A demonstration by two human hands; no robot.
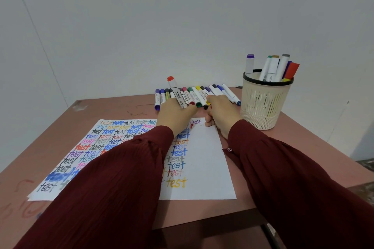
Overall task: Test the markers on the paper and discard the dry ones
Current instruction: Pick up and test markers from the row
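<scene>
My left hand [176,114] grips a white marker [176,92] with a red end that sticks up over the marker row. A small red piece [191,125] shows just below that hand, over the top edge of the paper [204,159], beside a purple "test". The paper is covered on its left and middle with coloured "test" words. My right hand [219,114] rests at the paper's top right corner with its fingers curled; whatever is inside them is hidden. A row of several capped markers [199,95] lies beyond both hands.
A beige mesh cup [265,105] with a black rim stands at the back right and holds several markers. The brown table [113,109] meets a white wall behind. The table's front edge runs just below the paper.
</scene>
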